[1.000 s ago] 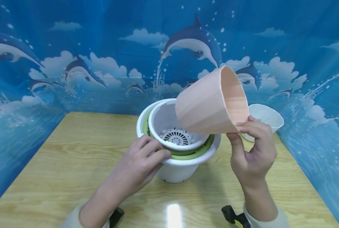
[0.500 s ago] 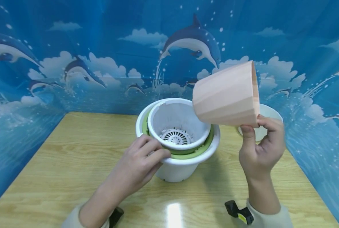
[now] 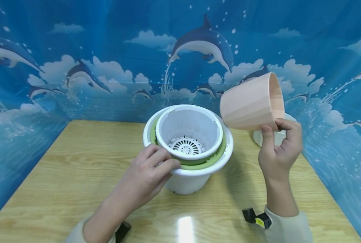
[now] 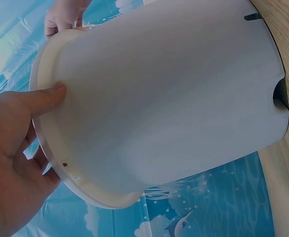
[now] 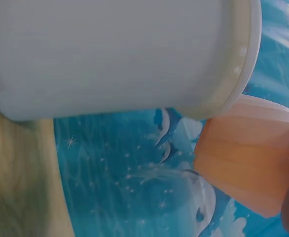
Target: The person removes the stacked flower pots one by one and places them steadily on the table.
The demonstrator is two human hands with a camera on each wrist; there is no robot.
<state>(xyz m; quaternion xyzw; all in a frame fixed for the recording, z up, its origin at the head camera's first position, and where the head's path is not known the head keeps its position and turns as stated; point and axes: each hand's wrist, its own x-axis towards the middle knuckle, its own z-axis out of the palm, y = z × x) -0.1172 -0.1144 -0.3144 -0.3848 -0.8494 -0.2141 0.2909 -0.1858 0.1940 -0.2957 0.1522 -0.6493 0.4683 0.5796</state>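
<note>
Holds peach pot by rim in right hand, white pot by near-left rim in left hand. Expect former light, stiff, best rim-held; cannot confirm slipperiness in dim wrist view.

1. In the head view, the peach pot and right hand are hiding much of the far white pot.
2. The inner white pot and large white pot are concealing most of the green pot.
3. The left hand is covering part of the large white pot's rim.
4. In the right wrist view, edges are cutting off the large white pot, peach pot and right hand.
</note>
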